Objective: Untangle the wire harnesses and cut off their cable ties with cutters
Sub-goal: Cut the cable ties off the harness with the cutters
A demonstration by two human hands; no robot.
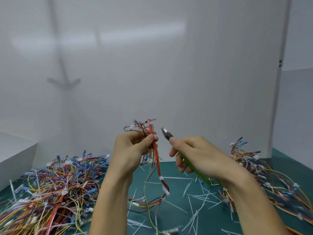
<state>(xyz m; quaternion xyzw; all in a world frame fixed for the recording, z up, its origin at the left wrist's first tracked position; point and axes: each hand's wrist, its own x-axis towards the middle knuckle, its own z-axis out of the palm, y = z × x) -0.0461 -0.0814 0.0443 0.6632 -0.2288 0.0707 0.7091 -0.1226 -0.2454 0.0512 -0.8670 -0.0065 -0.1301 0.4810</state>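
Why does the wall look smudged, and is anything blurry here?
Head view: the white wall carries a faint grey arrow-shaped shadow or reflection and a pale glare band. Head view: the left wire pile smears toward the corner, while the left hand on the red harness and the right hand on the cutters look fairly sharp.

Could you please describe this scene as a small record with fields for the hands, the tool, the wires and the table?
Left hand: pinches a red wire harness, held up above the mat
Right hand: grips green-handled cutters, tip apart from the harness
Left pile: tangled harnesses
Right pile: more tangled harnesses
Mat: green, strewn with cut cable ties
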